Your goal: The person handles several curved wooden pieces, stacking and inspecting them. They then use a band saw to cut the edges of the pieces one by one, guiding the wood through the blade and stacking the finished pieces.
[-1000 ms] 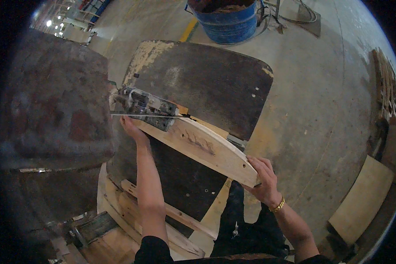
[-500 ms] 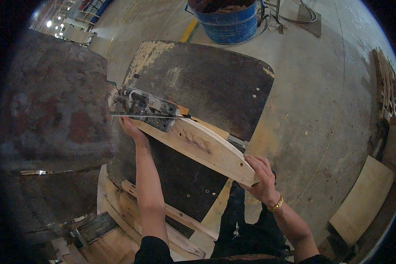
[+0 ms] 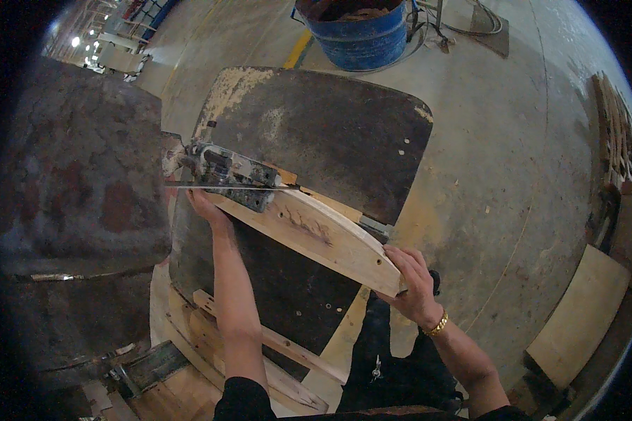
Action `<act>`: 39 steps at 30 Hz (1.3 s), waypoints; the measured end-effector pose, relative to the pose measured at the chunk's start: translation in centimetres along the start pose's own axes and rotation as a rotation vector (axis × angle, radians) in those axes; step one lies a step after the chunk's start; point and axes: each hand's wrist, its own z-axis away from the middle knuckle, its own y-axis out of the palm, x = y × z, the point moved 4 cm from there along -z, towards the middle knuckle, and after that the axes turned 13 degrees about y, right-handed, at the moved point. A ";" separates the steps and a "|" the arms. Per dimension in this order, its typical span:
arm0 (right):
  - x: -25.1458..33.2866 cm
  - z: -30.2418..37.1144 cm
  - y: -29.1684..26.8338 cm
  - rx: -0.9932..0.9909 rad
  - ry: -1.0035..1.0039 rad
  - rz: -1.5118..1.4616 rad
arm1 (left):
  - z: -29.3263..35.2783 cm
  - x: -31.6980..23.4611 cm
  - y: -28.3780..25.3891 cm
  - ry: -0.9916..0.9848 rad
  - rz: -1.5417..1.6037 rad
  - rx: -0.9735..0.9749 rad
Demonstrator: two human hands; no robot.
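Note:
A pale wooden board (image 3: 323, 235) with a curved far edge, a few holes and dark pencil-like marks lies slantwise on the dark saw table (image 3: 316, 119). My right hand (image 3: 413, 281) is closed round its near right end, thumb below and fingers over the top edge. At the other end, my left hand (image 3: 209, 209) grips the board's near edge; its fingertips are partly hidden by the blade guide. This grimy metal blade guide (image 3: 232, 175) stands over the board's left part. A thin bandsaw blade (image 3: 225, 186) runs across in front of it, near my left fingers.
The machine's big dark housing (image 3: 84, 168) fills the left side. Several curved wooden pieces (image 3: 281, 344) lie below the table at lower left. A blue bucket (image 3: 358, 38) stands on the floor beyond. Plywood (image 3: 579, 316) and stacked slats (image 3: 614, 130) line the right.
The whole view has shifted slightly. My hands and the board sit a little further left in the picture, with nearly the same place against the blade guide. Both grips stay the same.

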 end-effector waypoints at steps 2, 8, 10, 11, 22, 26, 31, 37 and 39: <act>0.1 -0.1 0.1 -0.001 -0.005 -0.004 | -0.1 0.1 -0.2 0.026 0.009 -0.014; 0.5 -0.5 0.4 0.014 -0.012 -0.039 | -1.4 0.4 -1.4 0.002 0.047 0.027; -0.1 -0.5 0.8 0.007 -0.013 -0.014 | -1.0 1.3 -0.7 -0.043 0.069 0.019; 0.0 -0.5 0.7 0.006 -0.023 -0.019 | -1.3 1.1 -0.8 -0.022 0.083 0.030; 0.7 -1.1 1.0 0.019 -0.028 -0.037 | -2.1 0.5 -1.4 0.056 0.115 0.064; 0.5 -1.2 1.1 0.010 -0.013 -0.025 | -1.4 0.2 -0.2 0.062 0.130 0.021; 0.8 -1.3 1.1 0.023 -0.023 -0.040 | -1.9 -0.4 -0.4 0.102 0.187 0.035; 0.8 -1.6 1.3 0.018 -0.036 -0.031 | -2.2 0.4 -0.8 0.151 0.070 0.012; 1.1 -1.7 1.3 0.033 -0.039 -0.045 | -2.7 0.0 -1.4 0.222 0.092 0.060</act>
